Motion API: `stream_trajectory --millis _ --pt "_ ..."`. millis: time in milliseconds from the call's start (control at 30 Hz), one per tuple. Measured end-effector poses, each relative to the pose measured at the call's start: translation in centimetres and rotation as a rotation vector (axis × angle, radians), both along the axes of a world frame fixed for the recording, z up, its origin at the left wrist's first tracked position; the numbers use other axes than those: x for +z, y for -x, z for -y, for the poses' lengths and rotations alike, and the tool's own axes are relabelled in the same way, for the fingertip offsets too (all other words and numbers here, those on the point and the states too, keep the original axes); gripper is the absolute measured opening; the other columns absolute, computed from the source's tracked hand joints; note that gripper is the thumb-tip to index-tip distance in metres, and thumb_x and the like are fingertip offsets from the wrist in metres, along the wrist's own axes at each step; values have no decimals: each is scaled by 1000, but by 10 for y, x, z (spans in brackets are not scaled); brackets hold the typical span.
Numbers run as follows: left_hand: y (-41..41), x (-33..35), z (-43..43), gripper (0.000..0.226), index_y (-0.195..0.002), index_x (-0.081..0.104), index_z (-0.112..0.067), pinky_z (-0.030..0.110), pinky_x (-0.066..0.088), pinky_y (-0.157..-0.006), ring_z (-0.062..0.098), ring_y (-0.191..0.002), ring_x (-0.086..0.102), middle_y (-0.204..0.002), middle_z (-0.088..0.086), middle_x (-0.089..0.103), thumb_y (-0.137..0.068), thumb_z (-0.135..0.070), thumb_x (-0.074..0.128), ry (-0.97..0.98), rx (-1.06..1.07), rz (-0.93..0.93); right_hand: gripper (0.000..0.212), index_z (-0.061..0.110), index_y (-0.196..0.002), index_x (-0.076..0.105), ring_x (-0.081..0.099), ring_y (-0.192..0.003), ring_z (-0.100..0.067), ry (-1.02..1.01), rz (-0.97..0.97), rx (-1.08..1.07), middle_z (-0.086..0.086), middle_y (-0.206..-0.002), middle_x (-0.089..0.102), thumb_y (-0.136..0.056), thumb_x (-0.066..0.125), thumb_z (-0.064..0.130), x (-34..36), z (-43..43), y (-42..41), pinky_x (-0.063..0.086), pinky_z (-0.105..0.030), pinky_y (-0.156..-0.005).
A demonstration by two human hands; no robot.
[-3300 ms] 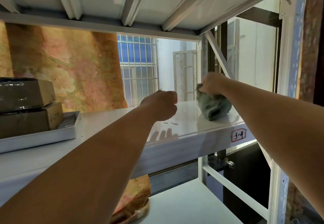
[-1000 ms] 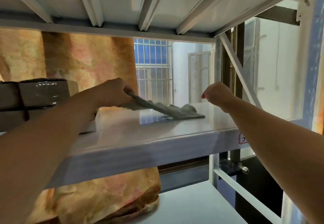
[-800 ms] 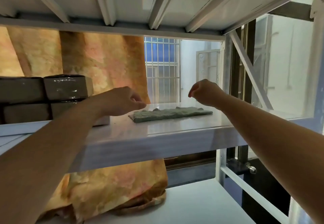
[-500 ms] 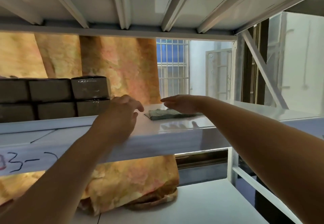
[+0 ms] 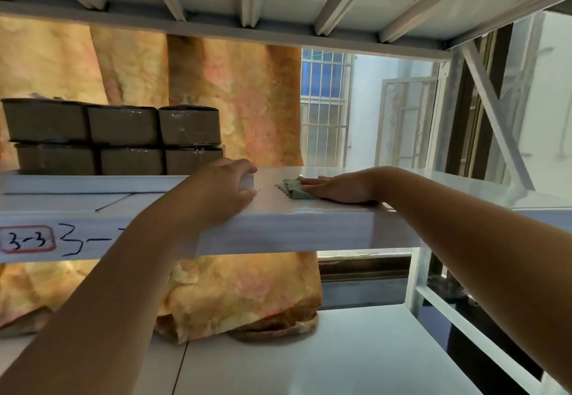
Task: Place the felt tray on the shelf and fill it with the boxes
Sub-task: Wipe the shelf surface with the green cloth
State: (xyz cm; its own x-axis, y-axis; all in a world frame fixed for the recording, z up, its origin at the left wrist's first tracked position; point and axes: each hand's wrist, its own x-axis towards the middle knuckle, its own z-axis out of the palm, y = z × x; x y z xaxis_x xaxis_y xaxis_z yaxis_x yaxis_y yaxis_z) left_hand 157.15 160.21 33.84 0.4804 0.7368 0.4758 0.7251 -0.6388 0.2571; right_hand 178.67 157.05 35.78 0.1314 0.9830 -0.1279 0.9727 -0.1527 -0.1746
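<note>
As both my arms reach up to the shelf [image 5: 278, 227], the items stand as follows. Item one: felt tray [image 5: 292, 190], grey-green, lying flat and limp on the shelf top near its front edge, with only its left end showing past my fingers. Item two: my right hand [image 5: 337, 189], palm down, fingers straight and together, pressing flat on the felt tray and gripping nothing. Item three: my left hand [image 5: 223, 192], just left of the felt and apart from it, with the fingers curled over the near end of a white tray [image 5: 247, 182] and the thumb hidden below. Item four: boxes [image 5: 123, 134], brown and wrapped in glossy film, six in sight, stacked two high in rows of three on that white tray at the left of the shelf. None of them is on the felt. Item five: a red-bordered label [image 5: 28, 239] on the shelf's front face reading "3-3", with handwritten marks just beside it. Item six: orange floral fabric [image 5: 232, 100] hanging behind the shelf, its lower end bunched on the lower shelf [image 5: 309, 357]. Item seven: a barred window [image 5: 325, 100] beyond, to the right of the fabric.
</note>
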Motion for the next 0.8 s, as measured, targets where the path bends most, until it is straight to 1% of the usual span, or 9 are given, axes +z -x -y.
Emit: stream_trajectory --millis 100,233,300,367,433,500,600,667,800 --pt "-1 -1 -2 51 -143 36 -26 33 33 -103 28 -130 40 -147 7 39 -94 -38 45 28 83 -36 60 44 -148 5 5 -147 -19 4 -24 15 5 -160 3 -92 15 65 -1 17 12 0 -46 -118" --pt "-2 -2 -3 56 -148 26 -25 42 23 -115 32 -138 28 -155 5 28 -96 -43 36 44 183 -163 52 43 -148 6 9 -147 -20 -26 16 47 1 -160 10 -97 13 54 -2 36 30 2 -40 -116" --pt "-2 0 -2 52 -146 31 -25 42 21 -115 31 -137 29 -153 4 29 -95 -35 37 61 174 -161 48 37 -150 6 13 -146 -19 -20 74 66 3 -160 11 -103 15 41 -1 40 38 6 -28 -113" --pt "-2 3 -1 49 -143 35 -25 44 22 -115 31 -134 33 -149 4 33 -94 -27 39 85 147 -144 47 31 -151 5 14 -145 -17 -11 139 84 8 -159 8 -105 16 26 1 38 43 13 -17 -103" --pt "0 6 0 44 -138 38 -26 46 24 -114 30 -128 38 -141 4 39 -93 -24 41 113 114 -132 47 33 -151 5 13 -145 -17 -3 156 101 8 -160 7 -105 14 30 4 37 47 12 -20 -107" --pt "2 8 -1 38 -130 41 -24 45 28 -111 26 -112 43 -124 4 43 -93 -24 43 129 83 -122 47 36 -150 5 11 -146 -18 8 166 125 6 -160 7 -104 12 37 5 34 52 8 -24 -110" --pt "2 8 -4 31 -123 40 -23 44 30 -106 21 -97 41 -107 -2 37 -92 -26 45 133 63 -125 49 38 -149 7 9 -147 -19 26 98 113 5 -160 8 -101 13 46 7 26 62 5 -33 -114" --pt "2 8 -6 27 -117 39 -23 43 32 -103 21 -94 42 -104 -2 38 -92 -28 46 135 65 -132 52 37 -150 8 10 -146 -19 52 105 101 3 -160 10 -99 12 50 11 19 67 8 -37 -115" --pt "5 9 -7 22 -107 38 -24 45 35 -100 22 -88 46 -93 -3 41 -89 -33 49 144 86 -116 55 30 -151 13 22 -142 -20 74 115 44 0 -158 18 -100 14 50 15 0 70 20 -34 -108"
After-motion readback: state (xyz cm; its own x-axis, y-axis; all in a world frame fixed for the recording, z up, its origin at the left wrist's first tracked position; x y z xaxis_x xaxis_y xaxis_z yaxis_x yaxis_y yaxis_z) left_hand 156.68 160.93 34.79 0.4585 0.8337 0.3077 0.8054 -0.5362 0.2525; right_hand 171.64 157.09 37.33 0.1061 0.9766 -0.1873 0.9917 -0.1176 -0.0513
